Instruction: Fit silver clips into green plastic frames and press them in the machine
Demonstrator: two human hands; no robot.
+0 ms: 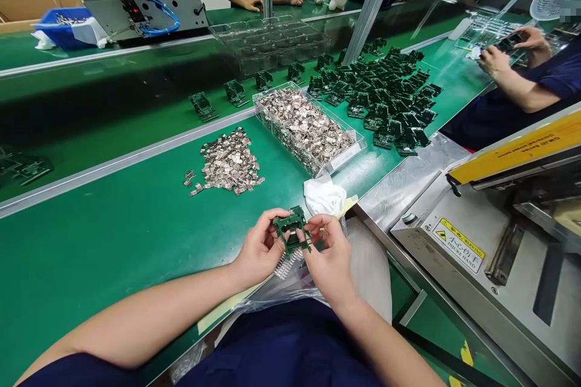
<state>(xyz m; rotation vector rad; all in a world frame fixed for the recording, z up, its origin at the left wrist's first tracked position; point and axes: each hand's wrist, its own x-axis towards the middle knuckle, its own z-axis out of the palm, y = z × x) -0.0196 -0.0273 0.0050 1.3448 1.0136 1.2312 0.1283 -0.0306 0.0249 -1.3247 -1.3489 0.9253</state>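
Note:
Low in front of my body, near the table's front edge, I hold a dark green plastic frame (285,225) with a square opening. My left hand (259,249) closes on its left side, thumb below and fingers behind. My right hand (330,257) grips the right side, its thumb and fingertips at the opening and edge. Directly beneath the frame shows a silvery row of small metal teeth (287,266), partly hidden by my hands. A pile of small metal pieces (230,160) lies on the green table beyond my left hand. A clear box (334,163) holds many more.
Many green frames (385,94) are heaped past the box, with several lined along the rail (136,154). A white cloth (324,195) lies before the box. At right stands a metal machine (454,217) with a warning label. A co-worker's hands (497,60) work farther back.

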